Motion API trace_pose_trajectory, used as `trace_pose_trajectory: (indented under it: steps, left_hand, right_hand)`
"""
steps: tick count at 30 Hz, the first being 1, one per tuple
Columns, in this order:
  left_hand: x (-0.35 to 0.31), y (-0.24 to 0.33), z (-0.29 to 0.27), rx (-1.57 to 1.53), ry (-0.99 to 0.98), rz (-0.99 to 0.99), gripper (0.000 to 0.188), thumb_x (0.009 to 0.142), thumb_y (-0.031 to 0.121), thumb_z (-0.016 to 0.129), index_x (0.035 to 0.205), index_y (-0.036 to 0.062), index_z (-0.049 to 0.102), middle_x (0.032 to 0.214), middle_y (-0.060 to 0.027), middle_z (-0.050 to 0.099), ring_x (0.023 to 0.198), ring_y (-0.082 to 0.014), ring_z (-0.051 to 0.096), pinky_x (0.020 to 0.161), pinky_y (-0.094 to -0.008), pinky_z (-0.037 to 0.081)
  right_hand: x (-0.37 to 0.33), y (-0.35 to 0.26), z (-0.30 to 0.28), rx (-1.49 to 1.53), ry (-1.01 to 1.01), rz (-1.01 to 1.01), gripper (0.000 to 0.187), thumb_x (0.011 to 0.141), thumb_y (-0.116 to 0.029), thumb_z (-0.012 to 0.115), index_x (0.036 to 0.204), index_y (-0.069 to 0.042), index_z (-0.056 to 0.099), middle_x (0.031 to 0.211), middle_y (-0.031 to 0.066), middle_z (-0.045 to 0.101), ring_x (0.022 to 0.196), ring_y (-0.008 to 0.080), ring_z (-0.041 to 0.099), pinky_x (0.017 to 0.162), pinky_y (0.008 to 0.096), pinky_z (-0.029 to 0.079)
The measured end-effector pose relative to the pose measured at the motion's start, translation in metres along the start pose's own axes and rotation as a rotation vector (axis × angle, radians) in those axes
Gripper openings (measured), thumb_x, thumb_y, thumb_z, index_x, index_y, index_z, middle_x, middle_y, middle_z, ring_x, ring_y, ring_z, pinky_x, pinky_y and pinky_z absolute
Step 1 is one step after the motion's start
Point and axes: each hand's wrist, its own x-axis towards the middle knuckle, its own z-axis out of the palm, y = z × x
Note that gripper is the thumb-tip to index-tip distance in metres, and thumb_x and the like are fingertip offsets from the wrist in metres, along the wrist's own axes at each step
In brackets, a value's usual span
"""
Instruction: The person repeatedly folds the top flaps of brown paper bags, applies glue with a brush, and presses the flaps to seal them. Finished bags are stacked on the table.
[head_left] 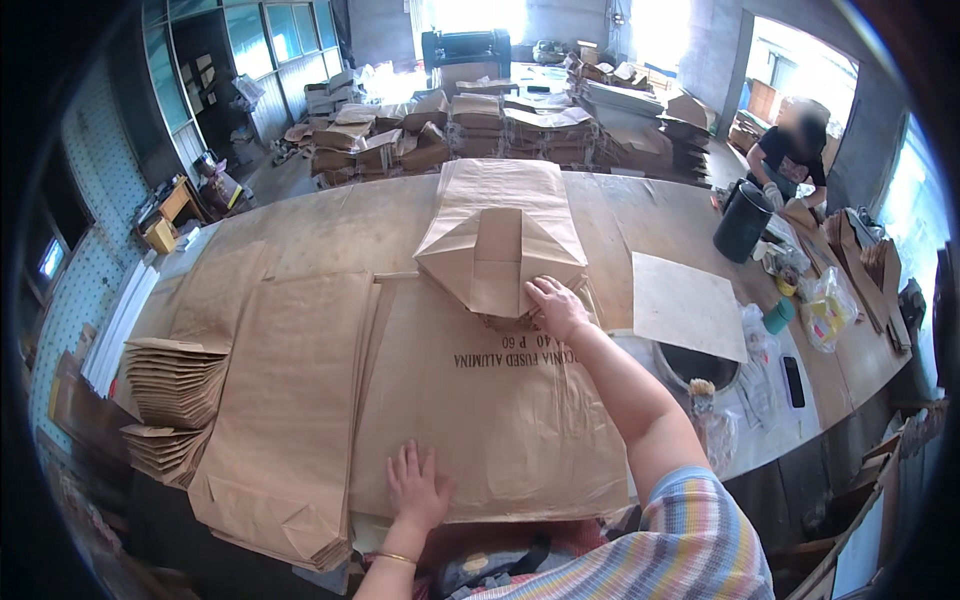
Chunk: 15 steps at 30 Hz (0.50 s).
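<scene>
My left hand [418, 487] lies flat with spread fingers near the front edge of a large brown paper sheet [480, 420] with dark printing. Farther off, my right hand [558, 305] reaches forward, its fingers laid over the right side of a brown paper bag's folded end [495, 262]. That end is opened into a flat diamond shape with a strip down its middle. Beneath it, more brown paper bags [505, 185] stretch toward the far side of the table. Whether my right thumb is under the paper is hidden.
To the left lie a stack of flat bags [280, 400] and a fanned pile of folded bags [175, 385]. At right are a pale sheet [688, 303] over a round basin, a brush [702, 395], a phone [793, 381] and a black bucket [743, 222]. A co-worker [790, 160] stands far right.
</scene>
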Motion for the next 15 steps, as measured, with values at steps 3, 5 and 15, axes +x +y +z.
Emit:
trace_pose_trajectory:
  steps: [3,5,15]
  left_hand:
    - [-0.001,-0.005,0.001,-0.117,0.010,-0.051,0.071,0.086,0.045,0.061,0.140,0.0028,0.045,0.147,-0.0230,0.039,0.136,-0.0412,0.034,0.115,-0.0570,0.018]
    - [-0.004,-0.005,0.002,-0.085,0.041,-0.049,0.071,0.084,0.047,0.061,0.138,0.0016,0.047,0.145,-0.0222,0.042,0.136,-0.0393,0.035,0.115,-0.0565,0.018]
    - [-0.001,-0.001,0.004,-0.073,0.039,-0.047,0.072,0.083,0.044,0.063,0.138,0.0006,0.047,0.145,-0.0228,0.042,0.136,-0.0396,0.036,0.114,-0.0546,0.020]
  right_hand:
    - [0.022,0.012,-0.012,0.058,-0.222,-0.052,0.041,0.080,-0.012,0.063,0.121,-0.014,0.063,0.130,0.0047,0.059,0.123,0.0238,0.054,0.102,0.0354,0.046]
    - [0.026,0.017,-0.013,0.059,-0.225,-0.120,0.038,0.081,-0.012,0.063,0.119,-0.014,0.064,0.128,0.0056,0.060,0.121,0.0245,0.055,0.098,0.0368,0.048]
    - [0.014,0.021,-0.005,0.122,-0.145,-0.126,0.050,0.077,-0.021,0.074,0.124,-0.012,0.060,0.133,0.0091,0.056,0.126,0.0281,0.050,0.101,0.0391,0.045]
